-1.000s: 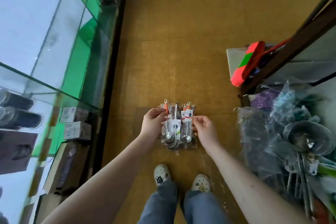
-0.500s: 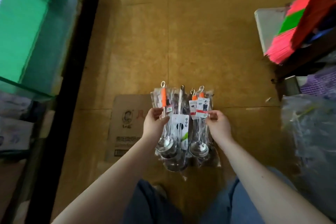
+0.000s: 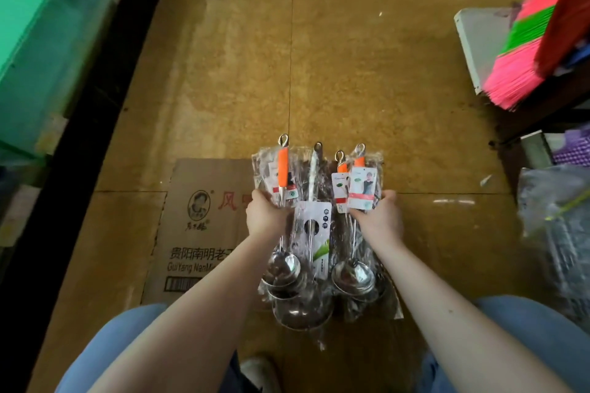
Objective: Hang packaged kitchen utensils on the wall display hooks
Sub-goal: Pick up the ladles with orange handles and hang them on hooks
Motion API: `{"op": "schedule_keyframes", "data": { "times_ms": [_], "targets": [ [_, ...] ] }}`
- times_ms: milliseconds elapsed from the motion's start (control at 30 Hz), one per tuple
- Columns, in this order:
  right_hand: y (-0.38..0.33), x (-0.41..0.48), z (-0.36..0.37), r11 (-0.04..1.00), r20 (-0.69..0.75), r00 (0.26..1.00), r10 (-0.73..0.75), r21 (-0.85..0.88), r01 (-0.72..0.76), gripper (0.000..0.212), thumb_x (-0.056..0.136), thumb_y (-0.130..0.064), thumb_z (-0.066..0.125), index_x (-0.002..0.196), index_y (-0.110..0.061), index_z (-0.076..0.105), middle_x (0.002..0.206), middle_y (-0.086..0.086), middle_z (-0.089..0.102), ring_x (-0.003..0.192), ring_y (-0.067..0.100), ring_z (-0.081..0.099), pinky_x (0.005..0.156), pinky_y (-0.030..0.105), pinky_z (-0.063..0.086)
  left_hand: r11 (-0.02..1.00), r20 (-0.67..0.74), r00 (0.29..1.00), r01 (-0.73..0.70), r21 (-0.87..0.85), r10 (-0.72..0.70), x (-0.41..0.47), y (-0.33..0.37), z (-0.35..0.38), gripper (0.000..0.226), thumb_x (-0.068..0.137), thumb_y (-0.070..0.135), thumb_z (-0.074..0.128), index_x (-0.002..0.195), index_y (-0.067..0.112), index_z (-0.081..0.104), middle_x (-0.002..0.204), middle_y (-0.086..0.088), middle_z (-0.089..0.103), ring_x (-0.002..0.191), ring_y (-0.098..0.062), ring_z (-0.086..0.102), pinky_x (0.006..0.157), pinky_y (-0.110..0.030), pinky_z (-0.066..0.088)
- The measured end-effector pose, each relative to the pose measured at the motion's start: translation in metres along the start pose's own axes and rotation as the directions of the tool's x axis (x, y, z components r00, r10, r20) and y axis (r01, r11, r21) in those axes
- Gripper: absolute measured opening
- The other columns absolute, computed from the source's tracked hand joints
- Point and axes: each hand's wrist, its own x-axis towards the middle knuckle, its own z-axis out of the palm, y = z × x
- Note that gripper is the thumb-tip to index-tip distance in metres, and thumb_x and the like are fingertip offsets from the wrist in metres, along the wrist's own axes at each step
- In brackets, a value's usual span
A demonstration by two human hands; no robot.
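I hold a bundle of packaged ladles [image 3: 314, 233] in clear plastic wrap low over the floor, handles pointing away from me. Several have orange grips, metal hanging loops and paper labels; their steel bowls point toward me. My left hand [image 3: 266, 218] grips the bundle's left side around an orange-handled ladle [image 3: 283, 169]. My right hand [image 3: 380, 218] pinches the right side below a white label [image 3: 363, 185]. No wall hooks are in view.
A flattened cardboard box [image 3: 198, 223] lies on the brown floor under the bundle's left. A glass counter with a green panel [image 3: 48, 41] runs along the left. A pink and green broom head [image 3: 539, 41] and bagged metalware [image 3: 558, 233] crowd the right. My knees frame the bottom.
I have crouched lower, so the floor and bundle appear much closer. Both hands keep their hold on the ladle bundle, which stays centred in front of me.
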Motion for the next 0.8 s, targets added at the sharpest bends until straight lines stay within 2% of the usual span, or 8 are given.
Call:
{"op": "schedule_keyframes", "data": {
  "times_ms": [100, 167, 267, 433, 567, 633, 700, 800],
  "targets": [
    [-0.001, -0.003, -0.006, 0.999, -0.011, 1.0, -0.014, 0.037, 0.014, 0.041, 0.083, -0.016, 0.07, 0.116, -0.007, 0.046, 0.108, 0.009, 0.065, 0.081, 0.02, 0.06, 0.056, 0.024, 0.045, 1.0, 0.012, 1.0, 0.006, -0.03, -0.005, -0.006, 0.002, 0.002, 0.029, 0.085, 0.01, 0.063, 0.112, 0.009, 0.052, 0.103, -0.007, 0.063, 0.085, -0.024, 0.063, 0.072, -0.037, 0.055],
    [-0.002, -0.005, -0.011, 0.998, 0.01, 0.999, -0.043, 0.053, 0.043, 0.029, 0.085, -0.013, 0.067, 0.11, -0.007, 0.055, 0.107, 0.008, 0.066, 0.084, 0.019, 0.061, 0.061, 0.025, 0.046, 0.999, 0.015, 1.0, -0.023, -0.034, 0.024, -0.011, 0.004, 0.001, 0.014, 0.086, 0.01, 0.056, 0.1, 0.01, 0.053, 0.089, -0.006, 0.062, 0.067, -0.018, 0.057, 0.056, -0.03, 0.046],
    [-0.004, -0.005, -0.016, 0.985, 0.034, 0.998, -0.056, 0.168, 0.05, 0.024, 0.085, -0.01, 0.066, 0.108, -0.012, 0.059, 0.105, 0.004, 0.067, 0.083, 0.015, 0.062, 0.061, 0.022, 0.047, 0.992, 0.015, 0.997, -0.074, -0.099, 0.076, -0.016, 0.007, -0.003, 0.002, 0.089, 0.012, 0.053, 0.089, 0.012, 0.052, 0.074, 0.0, 0.054, 0.057, -0.012, 0.047, 0.049, -0.025, 0.036],
    [-0.015, -0.008, -0.023, 0.922, 0.073, 0.996, -0.042, 0.388, 0.011, 0.024, 0.086, -0.003, 0.06, 0.109, -0.01, 0.055, 0.105, 0.007, 0.065, 0.082, 0.018, 0.061, 0.056, 0.02, 0.044, 0.953, 0.062, 0.995, -0.052, -0.299, 0.074, -0.02, 0.008, -0.007, 0.011, 0.091, 0.008, 0.056, 0.1, 0.012, 0.054, 0.087, -0.008, 0.061, 0.062, -0.012, 0.052, 0.057, -0.026, 0.046],
    [-0.025, -0.016, -0.027, 0.834, 0.126, 0.988, -0.086, 0.551, 0.003, 0.026, 0.089, -0.009, 0.058, 0.114, -0.011, 0.051, 0.102, 0.003, 0.064, 0.082, 0.014, 0.063, 0.064, 0.023, 0.049, 0.807, 0.197, 0.98, 0.113, -0.579, 0.003, -0.021, 0.014, -0.013, 0.019, 0.088, 0.004, 0.06, 0.104, 0.01, 0.05, 0.099, -0.015, 0.062, 0.066, -0.019, 0.059, 0.063, -0.029, 0.05],
    [-0.03, -0.02, -0.029, 0.809, 0.129, 0.984, -0.12, 0.587, 0.021, 0.024, 0.091, -0.023, 0.06, 0.112, -0.017, 0.05, 0.103, -0.006, 0.061, 0.091, 0.011, 0.061, 0.078, 0.025, 0.046, 0.789, 0.235, 0.972, 0.155, -0.594, -0.014, -0.022, 0.018, -0.018, 0.034, 0.087, 0.024, 0.066, 0.112, 0.013, 0.046, 0.094, -0.009, 0.058, 0.062, -0.014, 0.05, 0.057, -0.027, 0.043],
    [-0.038, -0.025, -0.034, 0.807, 0.125, 0.981, -0.148, 0.588, 0.047, 0.027, 0.093, -0.035, 0.057, 0.112, -0.015, 0.053, 0.103, -0.007, 0.061, 0.092, 0.011, 0.061, 0.077, 0.022, 0.045, 0.793, 0.234, 0.972, 0.167, -0.586, -0.032, -0.025, 0.023, -0.024, 0.044, 0.085, 0.044, 0.066, 0.115, 0.015, 0.049, 0.079, -0.002, 0.053, 0.055, -0.009, 0.042, 0.051, -0.023, 0.037],
    [-0.055, -0.037, -0.048, 0.81, 0.121, 0.981, -0.149, 0.584, 0.051, 0.032, 0.092, -0.039, 0.056, 0.11, -0.012, 0.06, 0.107, 0.003, 0.067, 0.092, 0.018, 0.065, 0.073, 0.026, 0.053, 0.8, 0.201, 0.979, 0.142, -0.583, -0.027, -0.039, 0.038, -0.041, 0.043, 0.087, 0.048, 0.061, 0.111, 0.012, 0.059, 0.056, 0.006, 0.043, 0.045, -0.006, 0.034, 0.046, -0.02, 0.033]
  ]
}}
